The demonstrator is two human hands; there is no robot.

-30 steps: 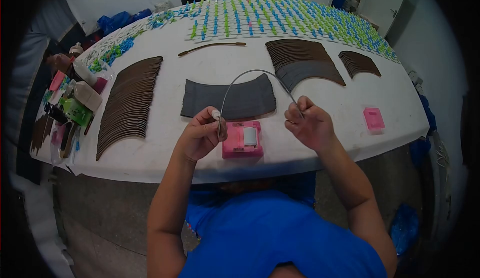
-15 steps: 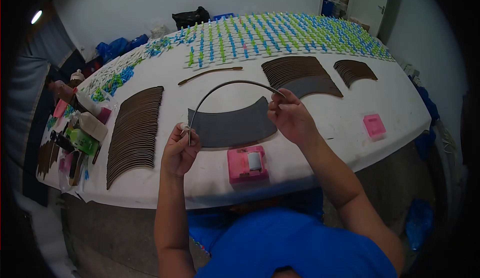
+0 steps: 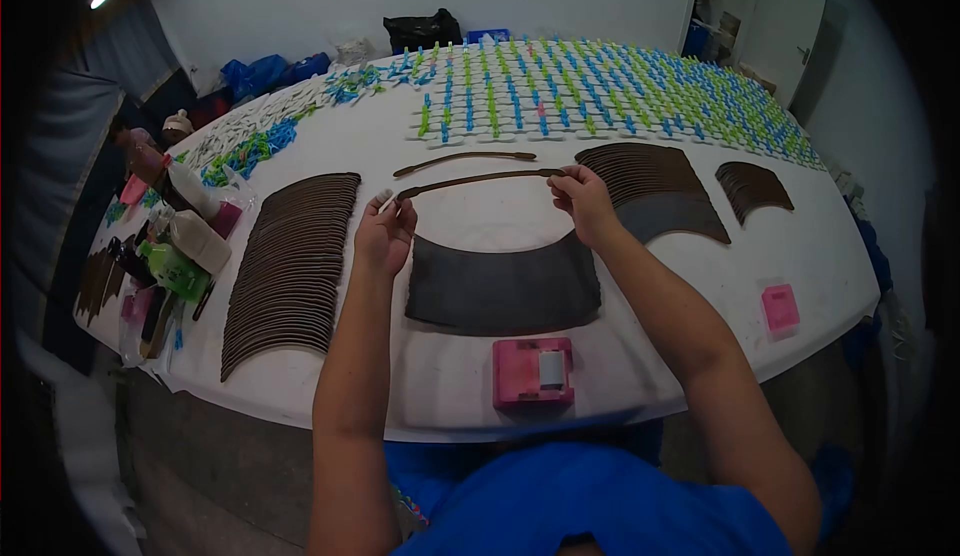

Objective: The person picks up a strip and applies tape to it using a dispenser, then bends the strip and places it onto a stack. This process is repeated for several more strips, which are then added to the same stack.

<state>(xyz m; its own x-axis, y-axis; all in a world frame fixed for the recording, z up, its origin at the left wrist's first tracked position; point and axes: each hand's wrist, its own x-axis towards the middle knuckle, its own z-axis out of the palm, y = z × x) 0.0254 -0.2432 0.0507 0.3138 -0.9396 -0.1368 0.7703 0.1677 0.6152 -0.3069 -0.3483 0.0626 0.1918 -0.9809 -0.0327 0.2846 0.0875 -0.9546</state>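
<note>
A thin brown strap [image 3: 478,181] with wider ends is stretched in a slight arc above the table. My left hand [image 3: 386,235] pinches its left end, and something white is at a fingertip. My right hand [image 3: 586,203] grips the right end between thumb and fingers. Just beyond it a similar loose strap [image 3: 462,160] lies on the table. On the near side, below the hands, is a tight row of dark straps [image 3: 502,289] with grey-black faces. A pink box with a white roller [image 3: 533,374] sits at the near edge.
Rows of brown straps lie to the left [image 3: 293,271] and right [image 3: 665,186], with a smaller group [image 3: 754,191] farther right. Green, blue and white clips [image 3: 600,86] cover the far side. Bottles [image 3: 178,268] crowd the left edge; a small pink box [image 3: 780,308] stands right.
Both hands have moved away from me, toward the loose strap. The held strap has gone from a tall bent arch to a flatter line with its brown face showing.
</note>
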